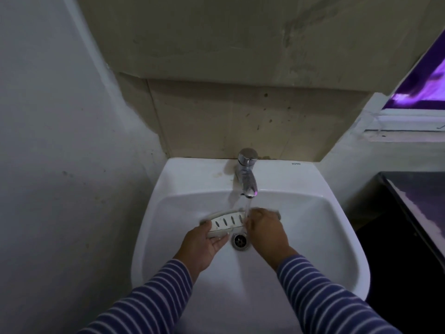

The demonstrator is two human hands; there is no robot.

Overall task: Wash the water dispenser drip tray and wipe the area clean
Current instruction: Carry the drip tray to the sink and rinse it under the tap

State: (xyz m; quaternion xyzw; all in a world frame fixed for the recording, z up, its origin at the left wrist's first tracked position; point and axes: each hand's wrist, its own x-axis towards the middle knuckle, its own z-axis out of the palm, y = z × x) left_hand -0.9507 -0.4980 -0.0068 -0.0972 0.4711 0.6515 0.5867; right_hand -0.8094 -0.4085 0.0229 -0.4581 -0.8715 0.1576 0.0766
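Note:
A white drip tray point(227, 221) with dark oval slots lies across the bowl of a white sink point(313, 237), under running water from a chrome tap point(246, 175). My left hand point(203, 243) holds the tray's left end, thumb along its near edge. Over the tray's right end, my right hand point(263, 227) curls round it, right where the water stream lands. The tray's right part is hidden by that hand.
The drain point(240, 241) sits just in front of the tray between my hands. A grey wall stands close on the left. A dark counter point(414, 213) borders the sink on the right, with a window ledge point(404, 133) above it.

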